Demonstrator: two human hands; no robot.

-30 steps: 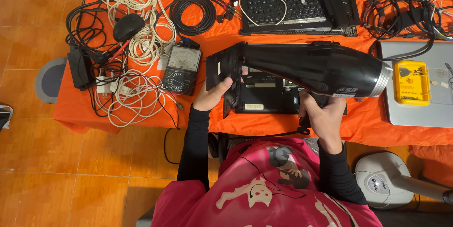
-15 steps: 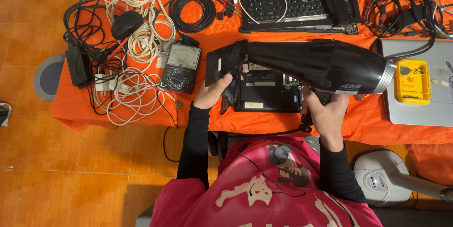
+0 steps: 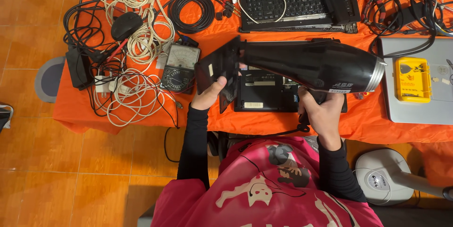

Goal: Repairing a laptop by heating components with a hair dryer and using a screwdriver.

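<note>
A black hair dryer (image 3: 311,64) is held level above the orange table (image 3: 264,123), over a small black laptop (image 3: 264,92). The right hand (image 3: 323,113) has its fingers wrapped round the handle; the left hand (image 3: 210,96) pinches the flat nozzle (image 3: 218,69) (thumb on its face). A multimeter (image 3: 179,66) lies just left.

Light: you work under even, warm indoor brightness.
Shadows: soft, short ones beneath the table (image 3: 283,123) edge.
Glare: a faint sheen on your hair dryer (image 3: 316,64) (its silver ring too).
Focus: sharp throughout; no motion blur.
</note>
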